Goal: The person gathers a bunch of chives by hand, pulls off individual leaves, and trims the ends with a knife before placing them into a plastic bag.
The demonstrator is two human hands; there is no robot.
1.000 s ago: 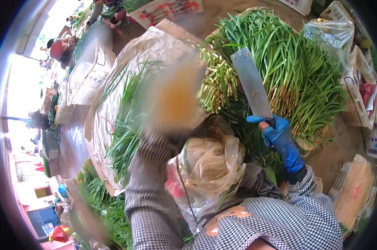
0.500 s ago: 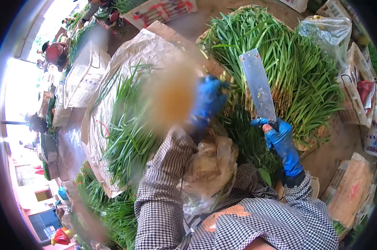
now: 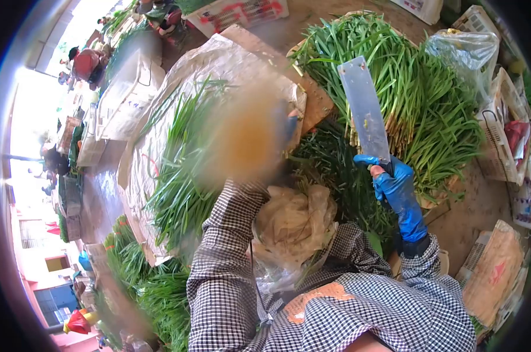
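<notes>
cleaver (image 3: 365, 111): we see the broad steel blade upright, tip tilted away from us, green bits stuck on its face; it stands in front of the chive pile, lower end at the cut stems.
right hand (image 3: 394, 190): blue glove, fist wrapped tight round the cleaver handle, thumb side up, just below the blade.
left hand (image 3: 290, 126): we catch only a sliver of blue glove left of the cleaver, the rest behind a blurred orange patch; grip we cannot tell.
left sleeve (image 3: 224, 234): checked, reaching up from below-left of the cleaver into the blur.
chive pile (image 3: 418, 100): big heap behind and right of the cleaver, pale stem ends toward us, leaves fanning away.
dark greens (image 3: 336, 170): loose heap just left and below the cleaver, touching the pile's stem ends.
board (image 3: 315, 102): brown slab left of the cleaver, partly under the greens.
sheet (image 3: 218, 64): crinkled pale cover far left of the cleaver, chives (image 3: 180, 176) laid in a long row on it.
bag (image 3: 292, 223): clear crumpled plastic below-left of the cleaver, in our lap, against the checked shirt.
clear sack (image 3: 468, 50): right of the cleaver, beyond the pile.
crates (image 3: 503, 135): white, at far right of the cleaver, near the pile's edge.
people (image 3: 83, 61): far left of the cleaver, small, at other stalls; details too small to tell.
</notes>
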